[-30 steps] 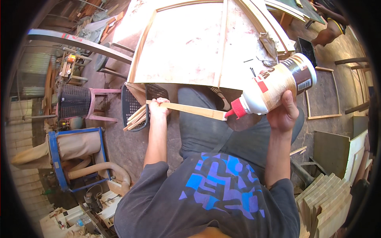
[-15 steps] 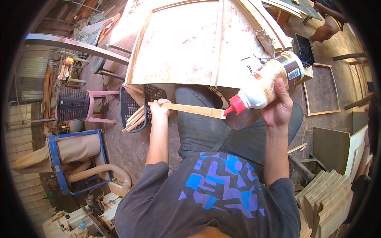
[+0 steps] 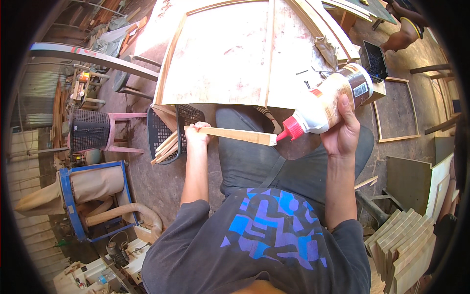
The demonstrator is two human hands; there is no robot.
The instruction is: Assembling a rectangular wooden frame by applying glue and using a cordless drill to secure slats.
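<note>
My left hand (image 3: 198,132) is closed around one end of a wooden strip (image 3: 240,135), which stretches to the right above my lap. In my right hand (image 3: 342,128) is a large glue bottle (image 3: 325,104), white and tan with a brown base, tilted so that its red nozzle (image 3: 292,129) points left. The nozzle's tip is at the strip's pale free end, where a little white shows. My right thumb lies along the bottle's side; its other fingers are mostly hidden behind it.
In front stands a worktable (image 3: 220,59) with a wooden frame and a few loose nails. A black basket (image 3: 164,142) with several wooden strips is left of my knees. A black bin (image 3: 374,61) sits at the table's right corner. Stacked boards (image 3: 401,250) stand at lower right; a person's leg (image 3: 404,36) shows far right.
Hardly anything differs. The bottle has shifted very slightly left, its nozzle staying at the strip's end. Both hands keep their hold.
</note>
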